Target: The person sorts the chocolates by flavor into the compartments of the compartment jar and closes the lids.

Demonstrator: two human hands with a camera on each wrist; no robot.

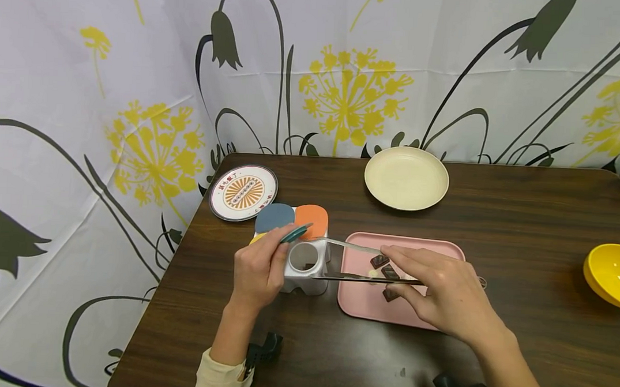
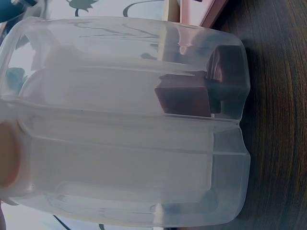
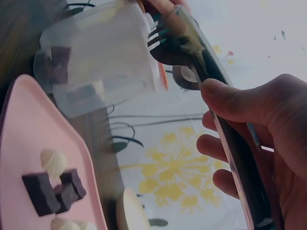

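Observation:
My left hand (image 1: 257, 270) pinches a teal lid (image 1: 294, 234), holding it up beside the uncovered round opening of a translucent multi-compartment container (image 1: 306, 283). Dark chocolate pieces (image 2: 184, 95) lie at the bottom of one compartment in the left wrist view. With thumb and fingers, my right hand (image 1: 443, 286) grips metal serving tongs (image 3: 235, 153), their arms spread and nothing between the tips. One tip is fork-shaped in the right wrist view. The tongs reach from above a pink tray (image 1: 359, 306) to the container opening. On the tray lie several dark chocolates (image 3: 41, 194) and pale swirled pieces (image 3: 53, 163).
Blue (image 1: 275, 218) and orange (image 1: 311, 219) lids cover other compartments; a yellow one is mostly hidden. A patterned plate (image 1: 244, 193) stands behind at the left, a cream plate (image 1: 406, 178) at the back, and a yellow bowl (image 1: 613, 276) at the right edge.

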